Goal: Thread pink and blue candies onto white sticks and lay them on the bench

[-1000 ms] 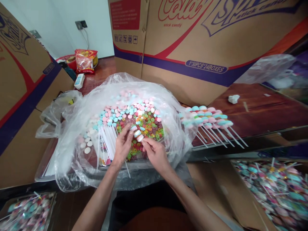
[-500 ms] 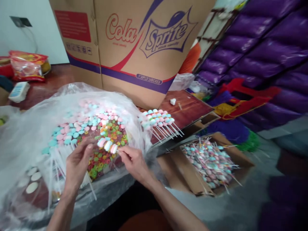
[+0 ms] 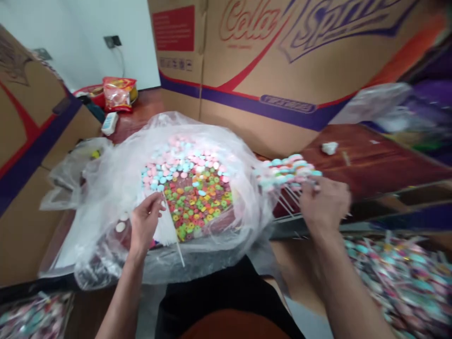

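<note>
My left hand [image 3: 146,221] is closed in a pinch at a thin white stick [image 3: 174,230] that slants down toward me, beside a bundle of white sticks [image 3: 163,228]. My right hand [image 3: 325,202], blurred, is at the right end of a pile of candy skewers [image 3: 287,172]. Its curled fingers seem to hold a candy skewer, mostly hidden; a white tip shows past the hand. Between the hands lie pink and blue candies [image 3: 176,167] and green, orange and red ring candies [image 3: 201,202], inside an open clear plastic bag [image 3: 240,146].
A large cardboard box [image 3: 233,106] stands behind the bag; another box [image 3: 24,117] is at the left. Wrapped candies fill a carton [image 3: 406,278] low at right, and more [image 3: 33,315] lie at lower left. A red snack packet [image 3: 119,94] sits at the back of the table [image 3: 144,106].
The view has swung left. My right hand has carried the candy skewer from over the ring candies to the pile at the right. My left hand has drawn back to the white sticks.
</note>
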A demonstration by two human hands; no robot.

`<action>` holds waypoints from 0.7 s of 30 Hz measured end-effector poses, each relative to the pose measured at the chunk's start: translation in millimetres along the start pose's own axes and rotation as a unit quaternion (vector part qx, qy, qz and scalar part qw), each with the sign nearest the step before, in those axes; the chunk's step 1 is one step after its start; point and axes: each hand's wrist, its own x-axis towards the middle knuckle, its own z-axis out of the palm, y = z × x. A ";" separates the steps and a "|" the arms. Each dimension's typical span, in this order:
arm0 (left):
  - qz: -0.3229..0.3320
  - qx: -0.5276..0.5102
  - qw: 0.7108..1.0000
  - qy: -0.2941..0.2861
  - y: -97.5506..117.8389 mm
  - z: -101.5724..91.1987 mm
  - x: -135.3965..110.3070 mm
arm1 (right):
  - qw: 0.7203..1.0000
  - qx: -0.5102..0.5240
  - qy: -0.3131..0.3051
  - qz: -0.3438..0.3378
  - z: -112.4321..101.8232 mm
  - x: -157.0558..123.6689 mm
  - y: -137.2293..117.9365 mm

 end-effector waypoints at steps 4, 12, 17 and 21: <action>0.002 0.052 0.998 0.029 -6.5 -12.9 3.5 | 0.985 0.145 0.000 -0.098 -30.4 -42.8 -73.3; -0.001 0.077 0.997 0.032 -15.9 -16.9 7.9 | 0.839 0.199 -0.450 -0.230 -39.1 -142.8 -253.2; 0.020 0.092 0.995 0.035 -22.6 -22.3 13.8 | 0.814 0.116 -0.519 -0.233 -30.4 -141.8 -285.7; 0.111 0.160 0.981 0.014 -18.7 -11.4 40.5 | 0.814 0.106 -0.521 -0.234 -32.4 -140.5 -291.7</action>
